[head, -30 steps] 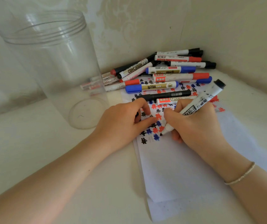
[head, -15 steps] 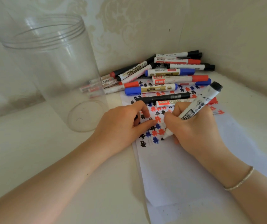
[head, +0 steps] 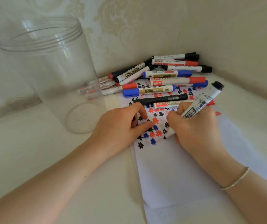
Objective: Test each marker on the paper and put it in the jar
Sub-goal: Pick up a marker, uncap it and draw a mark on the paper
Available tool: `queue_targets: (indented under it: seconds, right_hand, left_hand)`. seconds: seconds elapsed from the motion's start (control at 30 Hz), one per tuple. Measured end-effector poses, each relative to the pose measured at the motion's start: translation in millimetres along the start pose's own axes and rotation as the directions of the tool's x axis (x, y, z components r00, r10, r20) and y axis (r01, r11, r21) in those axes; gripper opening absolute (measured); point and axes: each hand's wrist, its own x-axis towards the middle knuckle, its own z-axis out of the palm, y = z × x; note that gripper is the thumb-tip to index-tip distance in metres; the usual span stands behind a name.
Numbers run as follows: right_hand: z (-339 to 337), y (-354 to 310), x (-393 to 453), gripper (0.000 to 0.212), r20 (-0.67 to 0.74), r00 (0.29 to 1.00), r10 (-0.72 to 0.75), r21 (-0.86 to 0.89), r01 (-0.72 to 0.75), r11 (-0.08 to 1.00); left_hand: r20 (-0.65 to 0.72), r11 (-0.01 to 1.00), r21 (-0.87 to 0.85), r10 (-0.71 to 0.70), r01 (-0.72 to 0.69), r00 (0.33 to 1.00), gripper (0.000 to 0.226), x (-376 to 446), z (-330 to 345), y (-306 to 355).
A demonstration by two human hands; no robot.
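My right hand (head: pixel 197 126) grips a white marker (head: pixel 205 99) with a black end. Its tip touches the white paper (head: pixel 186 175) just below rows of red, blue and black test marks (head: pixel 155 133). My left hand (head: pixel 118 126) rests on the paper's left edge with its fingers curled round a small black piece (head: pixel 134 120) that looks like the cap. A tall clear plastic jar (head: pixel 48 62) stands open at the left with nothing inside. A pile of several capped markers (head: pixel 161 73) lies at the back against the wall.
Everything sits on a pale surface in a wall corner (head: pixel 226 46), with walls close behind and to the right. A black marker (head: pixel 160 99) and a red-labelled one (head: pixel 165 104) lie across the paper's top, just beyond my fingers.
The marker tip has shifted slightly down the paper under my right hand. My left hand has stayed in place.
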Motion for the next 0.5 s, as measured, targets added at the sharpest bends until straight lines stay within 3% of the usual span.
queue_targets:
  seconds: [0.13, 0.3, 0.5]
  right_hand:
    - [-0.5, 1.0, -1.1, 0.041, -0.028, 0.998, -0.059, -0.044, 0.057, 0.997]
    - [-5.4, 1.1, 0.0, 0.023, 0.029, 0.999, 0.036, 0.040, -0.037, 0.999]
    - [-0.9, -1.0, -1.6, 0.042, -0.049, 0.997, -0.055, -0.046, 0.053, 0.998]
  left_hand:
    - [0.009, 1.000, 0.011, 0.005, -0.005, 1.000, 0.023, -0.7, -0.6, 0.1]
    - [0.004, 1.000, 0.000, 0.004, -0.004, 1.000, 0.022, -0.5, 0.2, -0.2]
    - [0.010, 1.000, 0.014, -0.001, 0.001, 1.000, 0.022, -0.4, 0.1, 0.1]
